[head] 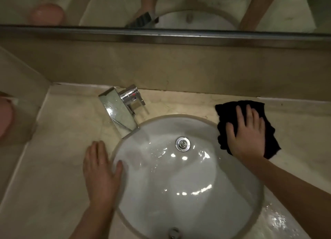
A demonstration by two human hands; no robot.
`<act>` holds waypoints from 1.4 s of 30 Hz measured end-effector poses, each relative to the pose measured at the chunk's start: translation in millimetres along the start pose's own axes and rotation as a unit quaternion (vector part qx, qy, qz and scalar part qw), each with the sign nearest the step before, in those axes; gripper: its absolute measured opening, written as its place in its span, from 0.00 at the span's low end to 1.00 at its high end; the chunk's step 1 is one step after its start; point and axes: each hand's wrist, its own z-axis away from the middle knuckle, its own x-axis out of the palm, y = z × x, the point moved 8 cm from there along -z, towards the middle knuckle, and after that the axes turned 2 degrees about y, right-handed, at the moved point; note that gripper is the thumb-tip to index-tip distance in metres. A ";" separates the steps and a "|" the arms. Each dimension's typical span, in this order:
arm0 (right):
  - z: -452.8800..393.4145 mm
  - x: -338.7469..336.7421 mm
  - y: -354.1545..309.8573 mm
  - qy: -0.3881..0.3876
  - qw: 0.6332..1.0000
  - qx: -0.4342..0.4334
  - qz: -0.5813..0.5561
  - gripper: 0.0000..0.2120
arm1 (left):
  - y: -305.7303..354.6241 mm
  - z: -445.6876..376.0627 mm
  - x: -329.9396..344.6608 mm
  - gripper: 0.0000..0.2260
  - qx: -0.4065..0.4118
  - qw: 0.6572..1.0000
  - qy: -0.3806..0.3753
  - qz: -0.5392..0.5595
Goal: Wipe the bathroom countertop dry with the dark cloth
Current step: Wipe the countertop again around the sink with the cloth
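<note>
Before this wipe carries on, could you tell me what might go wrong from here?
1. The right hand presses the dark cloth flat by the sink rim; a stroke toward the basin could drag the cloth into it, which looks wet.
2. Water glistens on the countertop at the near right, away from the cloth, and could be missed.
3. The left hand rests flat at the rim, thumb over the edge; it might slip if leaned on.

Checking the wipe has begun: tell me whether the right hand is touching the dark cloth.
Touching. The head view shows the right hand pressed flat on the dark cloth, fingers spread across it on the countertop.
</note>
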 end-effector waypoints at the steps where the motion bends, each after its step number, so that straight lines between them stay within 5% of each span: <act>1: -7.1 3.7 -11.8 0.006 1.000 -0.011 -0.005 0.31 | -13.6 -3.9 -1.9 0.37 -0.007 1.000 -0.002 -0.022; 11: -24.3 23.5 -91.4 0.052 0.997 -0.058 -0.029 0.28 | -13.9 -5.2 -3.8 0.32 0.042 0.999 0.027 0.002; 21: -10.6 65.2 -295.9 -0.072 0.968 -0.228 -0.073 0.29 | -17.4 -9.0 -6.2 0.31 0.048 0.998 0.047 0.020; 25: -17.8 55.0 -253.0 -0.083 0.947 -0.299 -0.088 0.28 | -16.2 -9.1 -6.8 0.32 0.036 0.998 0.043 0.022; 34: -31.2 8.7 -36.0 -0.073 0.986 -0.145 -0.027 0.29 | -14.1 -9.3 -8.3 0.31 0.041 0.998 0.052 0.017; 42: -28.9 16.8 -82.3 -0.031 0.992 -0.116 -0.037 0.29 | -15.4 -8.1 -8.3 0.30 0.027 0.998 0.059 0.024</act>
